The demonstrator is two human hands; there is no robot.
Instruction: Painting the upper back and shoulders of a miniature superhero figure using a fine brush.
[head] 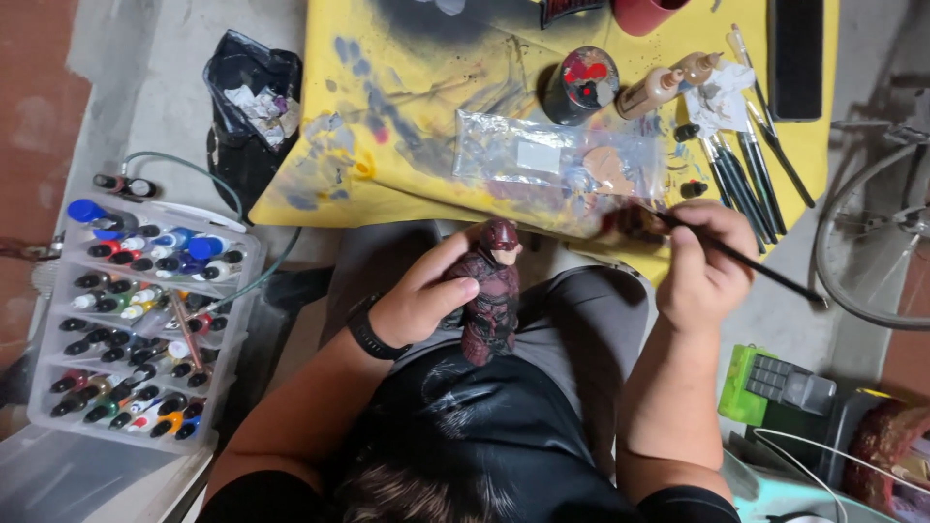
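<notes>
Left hand has its fingers clamped round the dark red figurine, upright over the lap, while the right hand pinches a paintbrush (bristles toward the figurine, well right of it).

The left hand covers one side of the dark red figurine, so that arm cannot be seen. The bristle end of the paintbrush in the right hand is a motion blur over the plastic bag. At the top edge, a red cup and a black block are cut off. A bicycle wheel runs past the right edge. The labels on the paint bottles are too small to tell.
</notes>
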